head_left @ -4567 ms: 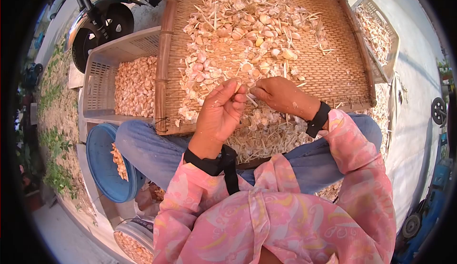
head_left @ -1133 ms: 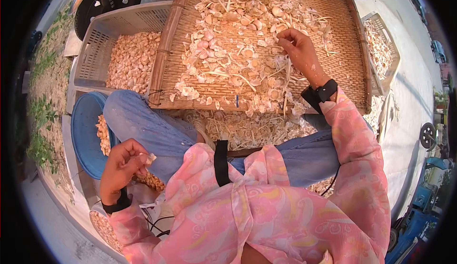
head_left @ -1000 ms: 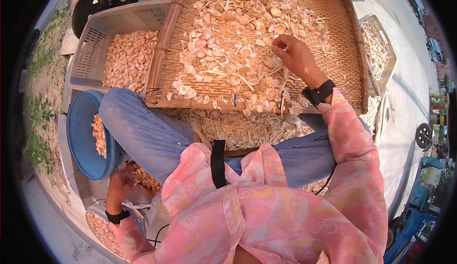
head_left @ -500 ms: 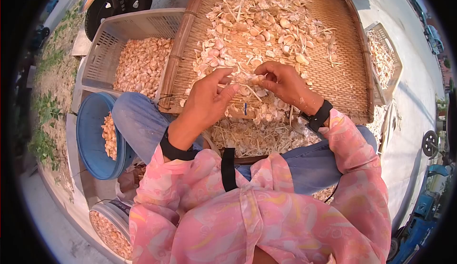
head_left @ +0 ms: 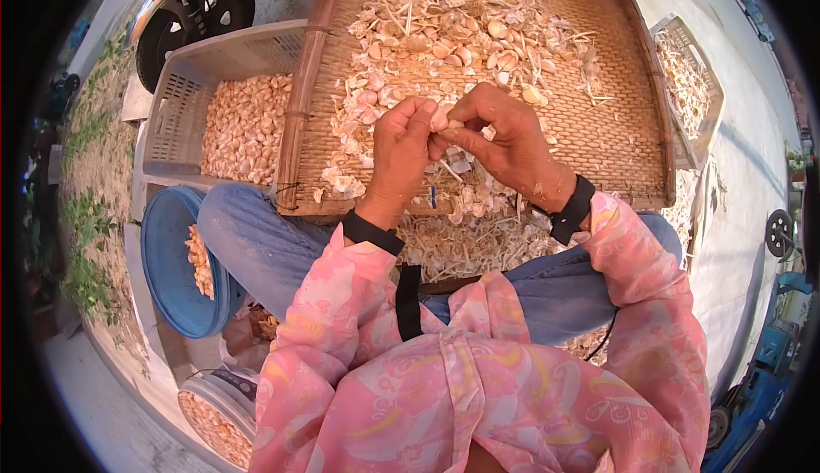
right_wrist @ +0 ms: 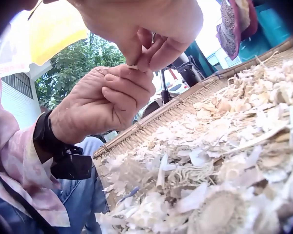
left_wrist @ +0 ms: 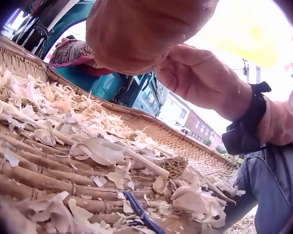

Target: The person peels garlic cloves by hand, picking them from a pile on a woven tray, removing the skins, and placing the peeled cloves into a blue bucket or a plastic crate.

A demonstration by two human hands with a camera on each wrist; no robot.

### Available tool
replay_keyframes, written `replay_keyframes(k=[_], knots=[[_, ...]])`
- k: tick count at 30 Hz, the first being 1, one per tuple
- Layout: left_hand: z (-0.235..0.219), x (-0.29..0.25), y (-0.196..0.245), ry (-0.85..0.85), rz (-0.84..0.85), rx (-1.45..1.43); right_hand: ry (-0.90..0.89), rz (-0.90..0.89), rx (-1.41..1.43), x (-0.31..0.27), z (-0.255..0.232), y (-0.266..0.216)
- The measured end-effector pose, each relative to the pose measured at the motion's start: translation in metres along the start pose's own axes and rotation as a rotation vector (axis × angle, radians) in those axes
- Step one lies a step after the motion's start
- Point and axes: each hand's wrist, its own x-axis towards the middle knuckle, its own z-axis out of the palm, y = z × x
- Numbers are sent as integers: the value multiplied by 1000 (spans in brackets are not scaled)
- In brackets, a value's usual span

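In the head view, my left hand (head_left: 397,157) and right hand (head_left: 504,136) meet over the near part of a woven bamboo tray (head_left: 611,144). A pale pink garlic clove (head_left: 440,119) sits between their fingertips, pinched from both sides. The right wrist view shows the left hand (right_wrist: 105,97) with curled fingers just below the right hand (right_wrist: 151,19), their fingertips together. From the left wrist, the clove is hidden behind the left hand (left_wrist: 136,36). Under the hands lie garlic skins (left_wrist: 97,151), dry stalks and loose cloves (head_left: 498,29).
A crate of garlic cloves (head_left: 246,127) stands left of the tray, with a blue bucket (head_left: 175,268) nearer. A white bucket of cloves (head_left: 213,426) is at lower left. Another crate (head_left: 683,89) holds skins at right. A small blue strip (left_wrist: 139,212) lies among the skins.
About a second ago the left hand was down beside the buckets at lower left and the right hand over the tray. Since then the left hand has come up, and both now pinch one clove.
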Motion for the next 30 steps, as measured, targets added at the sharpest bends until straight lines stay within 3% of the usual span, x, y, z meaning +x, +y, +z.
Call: replay_keyframes(k=[4,11,14,19,22,23,24,26,27,30], knots=[[6,-5,-6,65,-106,-173,-27,72,91,0,3,7],[3,5,14,29,-472,-35,-27,273,77,-2,3,13],[3,-5,5,-52,-261,119,-5,222,168,-7,9,9],[22,-17,-4,40,-8,-1,104,326,613,-10,4,0],[2,4,2,-346,-17,588,264,489,806,-10,-12,11],[-7,14,11,-338,-35,911,330,530,869,-8,-20,21],[-19,33,7,-209,87,1105,397,575,933,-8,-28,29],[-32,81,3,7,341,1207,427,579,988,-6,-37,34],[-25,95,13,-28,285,1315,418,578,1021,-4,-39,35],[-26,142,-15,-59,219,1583,407,593,1106,-1,-42,31]])
